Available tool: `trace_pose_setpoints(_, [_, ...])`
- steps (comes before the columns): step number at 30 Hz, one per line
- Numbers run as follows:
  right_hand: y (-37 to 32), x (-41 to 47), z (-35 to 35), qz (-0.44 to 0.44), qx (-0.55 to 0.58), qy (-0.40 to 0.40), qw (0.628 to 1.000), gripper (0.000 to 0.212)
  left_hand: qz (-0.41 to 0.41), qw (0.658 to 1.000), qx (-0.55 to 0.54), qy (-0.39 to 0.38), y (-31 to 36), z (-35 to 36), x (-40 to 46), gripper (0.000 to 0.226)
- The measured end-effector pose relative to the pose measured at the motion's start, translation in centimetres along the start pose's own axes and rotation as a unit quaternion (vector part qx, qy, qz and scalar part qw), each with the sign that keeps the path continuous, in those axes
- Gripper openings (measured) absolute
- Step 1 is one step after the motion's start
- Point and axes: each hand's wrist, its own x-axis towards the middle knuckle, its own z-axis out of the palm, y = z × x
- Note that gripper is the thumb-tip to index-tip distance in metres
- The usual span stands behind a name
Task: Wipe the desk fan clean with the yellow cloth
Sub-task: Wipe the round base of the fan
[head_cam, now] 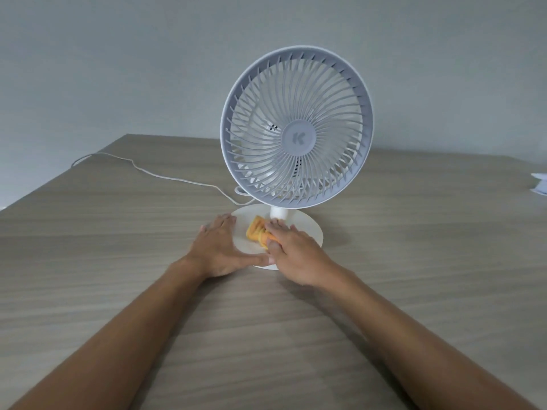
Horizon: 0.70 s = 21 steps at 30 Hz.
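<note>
Desk fan standing upright on bench. Yellow cloth, soft and folded, being pressed onto round base under curled right hand fingers. Left hand lying flat and open, bracing base rim. Fan judged light, tippy; grille fragile, so base being held.

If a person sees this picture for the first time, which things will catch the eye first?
The white fan stands tall at the centre of the wooden table, its round grille facing the camera. Below it, the right hand presses the yellow cloth on the fan's base, and the left hand lies flat at the base's edge.
</note>
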Motion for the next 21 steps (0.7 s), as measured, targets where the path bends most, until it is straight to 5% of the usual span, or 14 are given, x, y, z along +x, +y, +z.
trace_pose_setpoints(3, [0.7, -0.9, -1.0, -0.011, 0.107, 0.013, 0.994, 0.062, 0.035, 0.998, 0.0, 0.051, -0.2, 0.4, -0.2, 0.15])
trace_pose_setpoints(7, [3.2, -3.0, -2.8, -0.041, 0.128, 0.131, 0.982, 0.06, 0.112, 0.984, -0.062, 0.127, 1.1, 0.4, -0.4, 0.104])
trace_pose_setpoints(11, [6.8, -3.4, -3.1, 0.023, 0.119, 0.104, 0.987, 0.046, 0.204, 0.974, -0.056, 0.075, 2.5, 0.9, 0.3, 0.056])
trace_pose_setpoints(14, [7.8, -3.2, -2.8, 0.024, 0.056, 0.064, 0.996, 0.041, 0.203, 0.974, -0.078, 0.06, 2.9, 0.6, 0.7, 0.034])
trace_pose_setpoints(21, [8.1, -2.7, -3.0, 0.007, 0.012, 0.083, 0.996, 0.034, 0.09, 0.968, -0.112, 0.205, 0.3, -2.9, 1.9, 0.018])
